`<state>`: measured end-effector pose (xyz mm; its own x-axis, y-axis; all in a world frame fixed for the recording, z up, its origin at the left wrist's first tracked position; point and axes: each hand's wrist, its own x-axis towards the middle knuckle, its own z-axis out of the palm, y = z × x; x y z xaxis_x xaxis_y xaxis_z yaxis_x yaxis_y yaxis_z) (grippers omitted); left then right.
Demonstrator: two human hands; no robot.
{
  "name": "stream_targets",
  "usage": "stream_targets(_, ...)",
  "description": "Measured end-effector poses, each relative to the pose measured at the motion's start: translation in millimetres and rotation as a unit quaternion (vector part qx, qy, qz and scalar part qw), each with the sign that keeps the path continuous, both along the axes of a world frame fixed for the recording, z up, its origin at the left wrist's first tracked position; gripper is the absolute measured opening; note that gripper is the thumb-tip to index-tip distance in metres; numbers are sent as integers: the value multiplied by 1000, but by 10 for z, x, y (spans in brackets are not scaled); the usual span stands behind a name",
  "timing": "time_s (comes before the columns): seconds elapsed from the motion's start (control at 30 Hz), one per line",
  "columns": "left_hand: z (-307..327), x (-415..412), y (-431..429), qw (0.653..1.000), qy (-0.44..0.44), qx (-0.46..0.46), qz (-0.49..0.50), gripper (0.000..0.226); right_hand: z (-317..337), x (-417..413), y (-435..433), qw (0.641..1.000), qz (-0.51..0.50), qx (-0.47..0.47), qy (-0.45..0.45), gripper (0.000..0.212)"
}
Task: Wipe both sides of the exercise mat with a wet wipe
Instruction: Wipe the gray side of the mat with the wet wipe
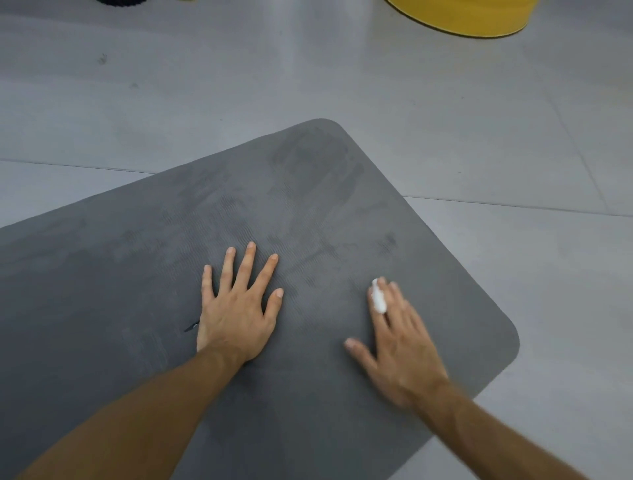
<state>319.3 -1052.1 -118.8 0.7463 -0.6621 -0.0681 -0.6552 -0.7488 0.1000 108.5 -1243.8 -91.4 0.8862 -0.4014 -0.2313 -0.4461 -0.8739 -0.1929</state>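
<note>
A dark grey exercise mat (308,192) with rounded corners lies flat on the floor, with darker damp streaks across its far part. My left hand (239,308) rests flat on the mat near its middle, fingers spread and straight. My right hand (397,342) lies flat on the mat nearer its right end and looks blurred. Straight fingers press a small white wet wipe (378,297) against the mat; most of the wipe is hidden under the fingers.
Grey tiled floor (513,137) surrounds the mat. A round yellow object (462,17) stands at the top right, and a dark object (120,1) shows at the top left edge. A small dark mark (191,326) sits on the mat beside my left hand.
</note>
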Motion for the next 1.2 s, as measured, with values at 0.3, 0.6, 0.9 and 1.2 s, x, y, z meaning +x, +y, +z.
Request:
stream_targets(0.3, 1, 1, -4, 1000, 0, -5, 0, 66, -39, -305, 620, 984, 171, -37, -42, 91)
stream_targets(0.6, -11, 9, 6, 1000, 0, -3, -3, 66, -16, -302, -835, 987, -118, -95, 56, 92)
stream_targets(0.9, -17, 0, 11, 1000, -3, -11, -3, 66, -77, -332, -161, 999, -32, -22, -24, 98)
stream_targets(1.2, -24, 4, 7, 1000, 0, -18, -1, 67, -63, -601, 573, 982, 176, -51, -49, 88)
